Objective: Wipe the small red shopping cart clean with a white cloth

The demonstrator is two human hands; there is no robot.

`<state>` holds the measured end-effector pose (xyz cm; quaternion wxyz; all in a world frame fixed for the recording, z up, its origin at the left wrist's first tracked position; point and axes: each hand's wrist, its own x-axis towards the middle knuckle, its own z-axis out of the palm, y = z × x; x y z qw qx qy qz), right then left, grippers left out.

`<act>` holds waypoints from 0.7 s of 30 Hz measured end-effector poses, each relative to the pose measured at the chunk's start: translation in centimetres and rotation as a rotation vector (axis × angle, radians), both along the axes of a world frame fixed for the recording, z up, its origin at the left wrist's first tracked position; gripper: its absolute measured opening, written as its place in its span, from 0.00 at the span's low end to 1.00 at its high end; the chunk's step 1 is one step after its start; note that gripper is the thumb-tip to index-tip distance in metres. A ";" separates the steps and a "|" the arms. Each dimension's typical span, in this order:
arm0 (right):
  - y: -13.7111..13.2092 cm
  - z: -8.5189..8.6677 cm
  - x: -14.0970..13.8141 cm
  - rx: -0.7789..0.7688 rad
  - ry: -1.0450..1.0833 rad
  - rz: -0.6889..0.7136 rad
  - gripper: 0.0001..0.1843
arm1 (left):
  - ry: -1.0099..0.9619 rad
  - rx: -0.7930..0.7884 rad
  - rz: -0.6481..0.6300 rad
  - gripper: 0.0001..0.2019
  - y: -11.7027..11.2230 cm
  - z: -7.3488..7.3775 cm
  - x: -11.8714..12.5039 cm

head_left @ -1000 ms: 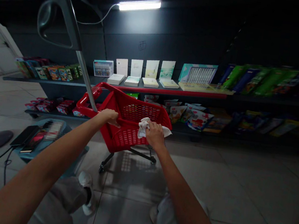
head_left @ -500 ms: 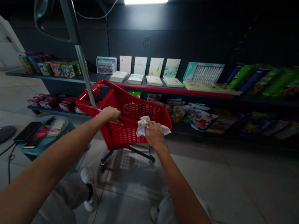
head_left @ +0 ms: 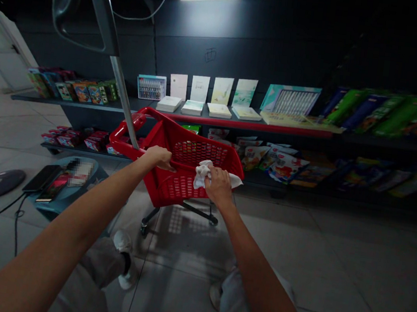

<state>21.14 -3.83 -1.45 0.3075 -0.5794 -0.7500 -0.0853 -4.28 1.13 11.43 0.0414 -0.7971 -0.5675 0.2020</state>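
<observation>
A red plastic shopping cart [head_left: 160, 190] on dark legs with casters stands in front of me. My left hand [head_left: 159, 158] is closed over the near rim of its basket, close to the handle end. In my right hand [head_left: 220, 184] is a crumpled white cloth [head_left: 202, 173], pressed on the same near rim toward the far right end. A pointed corner of the cloth sticks out to the right of the fingers. The fingertips of my left hand are partly hidden behind the rim.
Behind the cart runs a dark shelf [head_left: 123, 105] with upright booklets and boxes. Bagged goods [head_left: 285, 166] lie on the level below. At left, a blue-grey stool [head_left: 94, 175] carries a phone [head_left: 52, 187] and a black device. A metal pole [head_left: 122, 84] rises beside the cart handle.
The whole view has shifted slightly, so the scene sits a little farther right. Both hands keep their places on the cart rim, the cloth still in the right one.
</observation>
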 end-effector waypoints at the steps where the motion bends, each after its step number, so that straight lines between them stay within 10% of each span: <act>1: 0.0 0.0 0.0 0.001 -0.001 0.000 0.24 | -0.001 0.000 0.003 0.41 0.0 0.0 0.0; 21: 0.9 -0.1 0.5 -0.036 0.028 0.018 0.22 | -0.023 0.002 0.000 0.40 0.0 0.1 -0.1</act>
